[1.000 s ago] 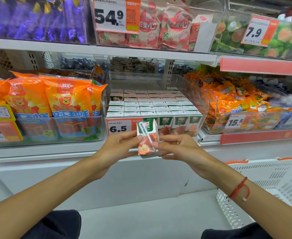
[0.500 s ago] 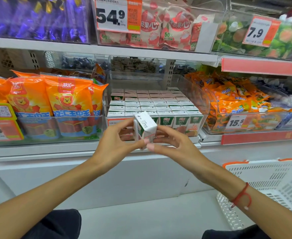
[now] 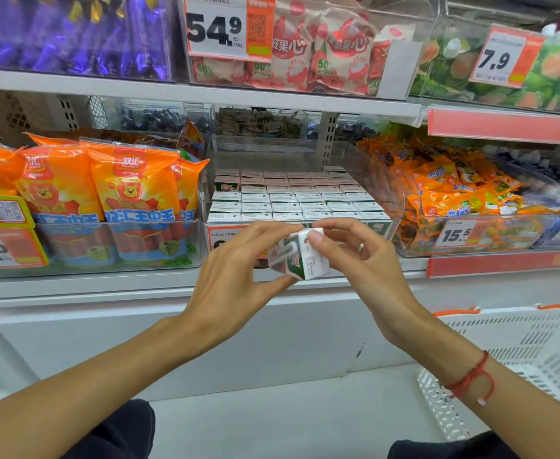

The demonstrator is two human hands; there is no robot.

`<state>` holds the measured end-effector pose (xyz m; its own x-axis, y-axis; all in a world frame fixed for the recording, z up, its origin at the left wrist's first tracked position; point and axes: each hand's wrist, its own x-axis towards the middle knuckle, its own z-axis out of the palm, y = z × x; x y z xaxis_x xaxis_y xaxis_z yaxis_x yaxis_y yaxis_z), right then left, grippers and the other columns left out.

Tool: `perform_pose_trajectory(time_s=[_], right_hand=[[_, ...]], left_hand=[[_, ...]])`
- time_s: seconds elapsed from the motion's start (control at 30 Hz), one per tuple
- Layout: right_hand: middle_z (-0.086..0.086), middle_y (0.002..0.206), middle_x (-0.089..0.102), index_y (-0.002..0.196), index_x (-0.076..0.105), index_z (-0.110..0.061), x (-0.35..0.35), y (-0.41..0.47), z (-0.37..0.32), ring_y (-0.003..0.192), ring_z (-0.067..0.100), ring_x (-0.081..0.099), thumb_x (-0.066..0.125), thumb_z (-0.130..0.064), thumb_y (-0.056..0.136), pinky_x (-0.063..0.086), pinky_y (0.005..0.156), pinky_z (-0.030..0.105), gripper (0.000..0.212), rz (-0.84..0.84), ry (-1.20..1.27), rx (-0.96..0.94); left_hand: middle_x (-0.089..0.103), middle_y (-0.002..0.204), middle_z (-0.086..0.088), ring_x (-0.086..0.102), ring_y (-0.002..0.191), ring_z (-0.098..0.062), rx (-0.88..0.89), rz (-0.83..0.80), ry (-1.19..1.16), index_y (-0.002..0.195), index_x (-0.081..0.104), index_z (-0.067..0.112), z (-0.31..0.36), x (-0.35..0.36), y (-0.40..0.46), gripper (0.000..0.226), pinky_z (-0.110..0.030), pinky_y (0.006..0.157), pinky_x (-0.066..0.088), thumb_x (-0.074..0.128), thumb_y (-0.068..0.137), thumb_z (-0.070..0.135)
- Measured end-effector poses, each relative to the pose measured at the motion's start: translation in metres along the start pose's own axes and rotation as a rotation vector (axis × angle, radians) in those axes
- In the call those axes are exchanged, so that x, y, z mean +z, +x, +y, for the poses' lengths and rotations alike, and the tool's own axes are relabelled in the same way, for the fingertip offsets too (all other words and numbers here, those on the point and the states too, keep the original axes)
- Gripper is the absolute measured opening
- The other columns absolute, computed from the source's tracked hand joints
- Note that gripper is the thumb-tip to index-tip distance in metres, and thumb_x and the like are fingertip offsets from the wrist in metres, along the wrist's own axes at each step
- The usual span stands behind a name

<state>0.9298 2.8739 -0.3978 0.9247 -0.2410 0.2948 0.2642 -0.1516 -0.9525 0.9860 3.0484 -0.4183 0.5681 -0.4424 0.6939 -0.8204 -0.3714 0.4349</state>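
A small white-and-green juice carton with a wrapped straw on its side [image 3: 300, 256] is held in the air by both hands, tilted with one white end turned toward the camera, just in front of the middle shelf's [image 3: 106, 286] front edge. The left hand [image 3: 235, 276] grips its left side, fingers curled over the upper edge and thumb pressed under the lower corner. The right hand [image 3: 364, 260] pinches the right side, thumb on the near white face and fingers bent round the far edge; a ring [image 3: 360, 248] shows on one finger. Directly behind the carton stands a clear plastic bin packed with rows of matching cartons [image 3: 305, 200], and the hands cover much of the orange price tag [image 3: 220, 235] on its front wall. Left of that bin, at the same front edge, orange lion-printed sausage packs [image 3: 132, 190] stand upright; on the right, a clear bin of small orange snack packets [image 3: 454, 193] angles toward the shelf's corner. The upper shelf's white edge [image 3: 205, 94] runs well above the hands. Below them the white base panel [image 3: 205, 342] drops to the pale floor, an open stretch crossed only by the forearms. A white slotted plastic basket with orange trim [image 3: 520, 346] sits at the lower right, well apart from the carton, its near rim beside the right wrist's red string bracelet [image 3: 470, 379].
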Motion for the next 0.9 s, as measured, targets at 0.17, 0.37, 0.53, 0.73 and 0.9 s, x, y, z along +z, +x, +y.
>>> perform_pose_trajectory(time_s=[0.17,0.37,0.53,0.73,0.9], right_hand=[[-0.005,0.092,0.075,0.094,0.074,-0.025,-0.007,0.001,0.003,0.089,0.007,0.069,0.069,-0.034,0.083,0.056,0.074,0.021,0.016,-0.014,0.045,0.066],[-0.008,0.096,0.075,0.116,0.066,-0.023,-0.012,0.003,0.006,0.087,0.009,0.071,0.057,-0.021,0.096,0.054,0.07,0.017,0.022,-0.075,0.023,0.051],[-0.021,0.113,0.068,0.126,0.058,-0.032,-0.009,0.0,0.009,0.101,0.0,0.065,0.061,-0.016,0.094,0.05,0.084,0.013,0.036,-0.24,-0.336,-0.202],[-0.018,0.111,0.07,0.125,0.061,-0.034,-0.003,-0.002,0.01,0.103,-0.001,0.064,0.068,-0.029,0.087,0.051,0.088,0.017,0.038,-0.319,-0.353,-0.199],[-0.012,0.098,0.074,0.109,0.07,-0.03,0.003,0.0,0.012,0.09,0.006,0.07,0.067,-0.031,0.088,0.056,0.077,0.021,0.022,-0.221,-0.224,-0.135]], left_hand=[[0.048,0.13,0.015,0.046,0.112,0.003,-0.021,-0.164,-0.012,0.142,0.041,0.029,0.002,0.01,-0.004,0.065,-0.008,0.084,0.044,0.068,0.085,0.044],[0.056,0.123,0.022,0.057,0.106,0.011,-0.4,-0.223,-0.48,0.133,0.039,0.043,0.003,0.012,0.001,0.059,-0.014,0.086,0.053,0.065,0.081,0.049],[0.075,0.098,0.012,0.071,0.092,-0.005,-0.799,-0.155,-0.905,0.128,0.042,0.05,-0.007,0.004,0.01,0.042,-0.019,0.069,0.057,0.059,0.089,0.045],[0.073,0.108,-0.013,0.072,0.097,-0.022,-1.075,-0.183,-1.145,0.126,0.057,0.027,-0.015,-0.007,0.011,0.044,-0.027,0.068,0.06,0.064,0.087,0.044],[0.075,0.102,-0.012,0.074,0.09,-0.02,-1.257,-0.45,-1.041,0.122,0.059,0.022,-0.013,-0.013,0.011,0.069,-0.039,0.067,0.062,0.072,0.063,0.057]])
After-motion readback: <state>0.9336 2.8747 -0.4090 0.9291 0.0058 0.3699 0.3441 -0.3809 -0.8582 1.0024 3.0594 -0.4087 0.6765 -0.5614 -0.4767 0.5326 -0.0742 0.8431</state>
